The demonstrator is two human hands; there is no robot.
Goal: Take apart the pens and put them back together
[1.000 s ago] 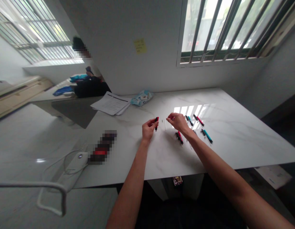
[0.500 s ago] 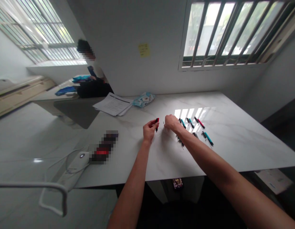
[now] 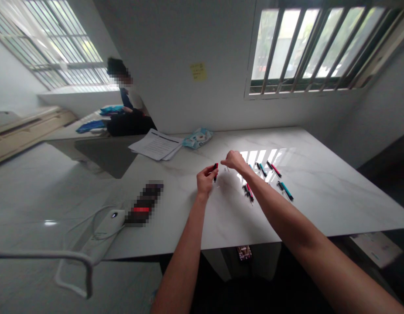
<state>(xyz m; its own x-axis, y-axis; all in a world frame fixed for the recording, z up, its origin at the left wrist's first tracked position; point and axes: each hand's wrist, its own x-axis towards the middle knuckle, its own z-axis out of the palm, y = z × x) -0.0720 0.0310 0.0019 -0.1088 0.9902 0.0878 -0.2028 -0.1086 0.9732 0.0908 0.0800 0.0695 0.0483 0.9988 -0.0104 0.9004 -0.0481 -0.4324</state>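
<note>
My left hand (image 3: 205, 181) is closed around a red and black pen piece (image 3: 215, 172), held upright just above the white table. To its right, my right hand (image 3: 232, 160) is in a pinch, palm down. A thin pale rod (image 3: 227, 168), like a pen refill, shows at its fingertips; its outline is faint. Right of the hands lie sets of pen parts: a red and black set (image 3: 248, 192), a teal set (image 3: 262, 169), a red set (image 3: 274, 168) and another teal set (image 3: 286, 190). My right forearm partly hides some of them.
Papers (image 3: 156, 145) and a blue wipes packet (image 3: 198, 138) lie at the table's back edge. On the left are a blurred dark object (image 3: 145, 204) and a white power strip (image 3: 107, 224) with cables. Another person (image 3: 131, 104) sits beyond the partition at far left.
My right hand has shifted slightly up and away, uncovering more of the red and black pen parts. My left hand keeps hold of its pen piece in nearly the same spot.
</note>
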